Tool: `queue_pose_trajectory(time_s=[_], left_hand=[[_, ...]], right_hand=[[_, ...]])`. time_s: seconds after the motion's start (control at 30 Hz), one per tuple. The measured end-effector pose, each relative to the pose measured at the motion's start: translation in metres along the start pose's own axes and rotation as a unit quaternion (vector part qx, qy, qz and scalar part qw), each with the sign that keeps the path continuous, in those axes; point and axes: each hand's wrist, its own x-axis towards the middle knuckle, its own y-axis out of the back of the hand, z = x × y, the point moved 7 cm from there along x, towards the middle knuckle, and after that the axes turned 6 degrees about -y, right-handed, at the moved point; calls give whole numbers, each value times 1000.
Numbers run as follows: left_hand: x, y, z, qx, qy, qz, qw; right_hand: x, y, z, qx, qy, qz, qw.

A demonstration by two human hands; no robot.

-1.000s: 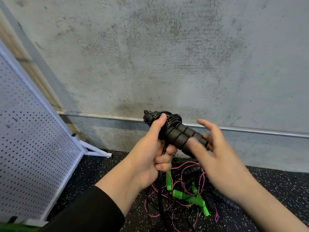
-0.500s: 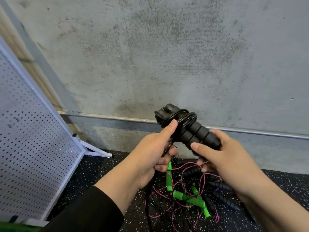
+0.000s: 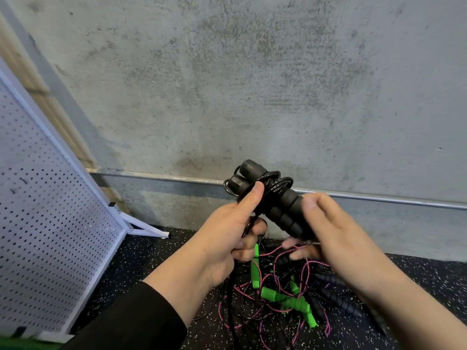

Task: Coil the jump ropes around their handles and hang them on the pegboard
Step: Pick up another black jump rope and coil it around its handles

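A black jump rope with two foam handles held side by side is in both my hands in front of the concrete wall, its cord wound in a few loops near the handle tops. My left hand grips the cord, thumb pressed on the loops. My right hand holds the lower ends of the handles. Loose black cord hangs down from my left hand to the floor. The white pegboard stands tilted at the left.
On the speckled black floor below my hands lies a tangled pile of ropes: green handles, pink cord and black handles. The pegboard's white foot sticks out near the wall. A metal rail runs along the wall base.
My right hand went from open beside the handles to holding their lower ends. The handles tipped more upright and rose a little, with the cord loops shifting along them.
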Motion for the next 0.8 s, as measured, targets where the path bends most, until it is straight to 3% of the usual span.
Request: queue_pose_trajectory(time_s=[0.07,0.2,0.37,0.57,0.8], left_hand=[[0,-2,0,20,2,-4,1000],[0,-4,0,33,7,-15,999],[-1,2,3,46,32,-7,998],[-1,4,-1,42,51,11,998],[1,-3,-2,-8,45,-10,999]], right_hand=[[2,-4,8,121,-53,-35,991],[4,-4,9,161,-60,-73,982],[10,14,6,170,-13,1,985],[11,23,3,3,0,46,999],[4,15,-10,-166,44,56,984]])
